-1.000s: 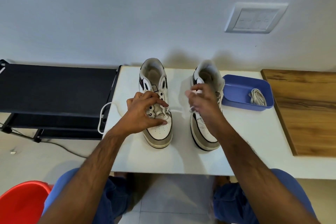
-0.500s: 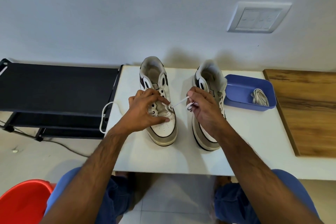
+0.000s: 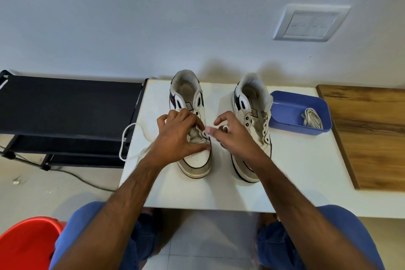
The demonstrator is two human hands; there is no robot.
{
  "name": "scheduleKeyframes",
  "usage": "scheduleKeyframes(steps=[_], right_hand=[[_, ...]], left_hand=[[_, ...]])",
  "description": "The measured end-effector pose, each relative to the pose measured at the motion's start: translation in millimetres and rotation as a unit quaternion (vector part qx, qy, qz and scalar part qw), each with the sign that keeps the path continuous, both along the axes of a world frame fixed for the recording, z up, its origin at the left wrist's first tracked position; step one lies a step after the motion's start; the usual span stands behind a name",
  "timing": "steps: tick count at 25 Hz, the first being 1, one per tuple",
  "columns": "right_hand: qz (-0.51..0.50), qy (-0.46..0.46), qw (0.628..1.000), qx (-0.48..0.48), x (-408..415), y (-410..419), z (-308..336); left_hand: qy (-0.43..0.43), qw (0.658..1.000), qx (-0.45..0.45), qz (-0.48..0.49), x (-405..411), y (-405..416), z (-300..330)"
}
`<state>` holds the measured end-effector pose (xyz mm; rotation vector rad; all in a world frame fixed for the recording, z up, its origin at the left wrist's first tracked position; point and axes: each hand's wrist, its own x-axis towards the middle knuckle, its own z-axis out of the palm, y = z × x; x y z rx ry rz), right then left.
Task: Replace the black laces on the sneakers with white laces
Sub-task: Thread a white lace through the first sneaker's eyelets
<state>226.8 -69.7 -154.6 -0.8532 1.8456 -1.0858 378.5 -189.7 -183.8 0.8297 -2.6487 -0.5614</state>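
Right hand [image 3: 235,136], half second ago pulling lace taut from left shoe [image 3: 192,138], now back beside eyelets, fingers pinched, lace end there blurred. Left hand [image 3: 177,138] still curled over shoe, centre frame on worktop [image 3: 306,171]. Likely next eyelet. Slack lace [image 3: 126,138] trails off left edge; spare lace [image 3: 312,119] in tray [image 3: 285,105].

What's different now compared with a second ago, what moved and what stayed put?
The right hand came off the right sneaker and moved left to the left sneaker, where it now pinches the white lace at an eyelet. The left hand kept gripping the left sneaker. The blue tray with its spare lace and the table stayed as they were.
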Motion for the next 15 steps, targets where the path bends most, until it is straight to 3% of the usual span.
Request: scheduleKeyframes(steps=[3, 7, 9, 11, 13, 15], right_hand=[[0.082, 0.191, 0.975, 0.077, 5.8, 0.1, -4.0], [0.106, 0.219, 0.968, 0.056, 3.0, -4.9, -2.1], [0.088, 0.135, 0.986, 0.044, 1.9, -6.7, -3.2], [0.03, -0.026, 0.999, 0.002, 1.8, -4.3, 1.2], [-0.041, -0.192, 0.979, -0.064, -6.5, -0.3, 13.2], [-0.093, -0.32, 0.931, -0.145, -21.7, 7.1, 28.3]], left_hand=[[0.004, 1.0, -0.014, 0.012, -3.4, 3.7, -2.7], [-0.016, 0.999, -0.03, -0.007, -2.4, 0.2, -2.9], [-0.022, 0.999, -0.027, -0.011, -1.5, -1.0, -3.2], [-0.022, 0.999, -0.022, -0.018, 1.6, -4.1, -3.0], [-0.022, 0.999, -0.014, -0.021, 5.9, -10.2, -1.6], [-0.023, 1.0, -0.003, -0.02, 8.0, -14.0, -0.8]])
